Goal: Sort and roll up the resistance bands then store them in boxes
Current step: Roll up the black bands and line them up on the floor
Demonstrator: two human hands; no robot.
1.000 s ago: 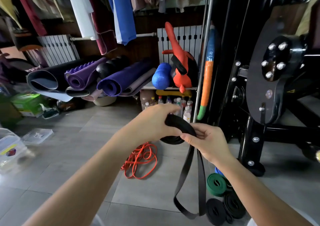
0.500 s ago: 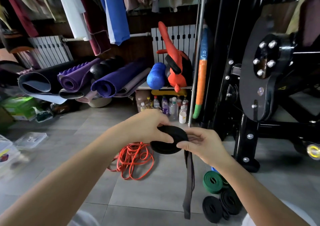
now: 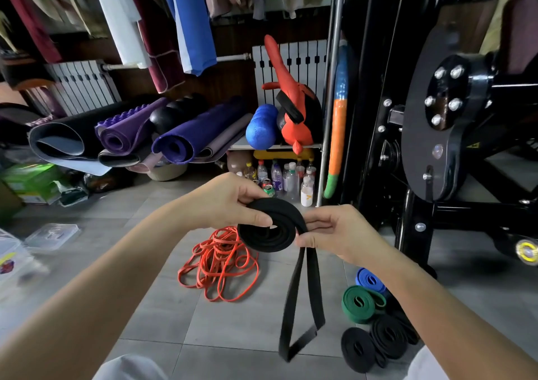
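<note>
Black band roll [image 3: 270, 229], edges pinched by left hand [image 3: 230, 202] and right hand [image 3: 334, 234], tail dangling.

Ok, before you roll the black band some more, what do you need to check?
1. Coil held firmly: ok, the left hand grips the coiled part of the black band.
2. Band guided: ok, the right hand pinches it where it leaves the coil.
3. Tail free: ok, the loose tail hangs apart from the orange bands.
4. Rolling finished: not ok, a long loop hangs unrolled.
5. Box ready: cannot tell, the clear boxes at the left are blurred.
</note>
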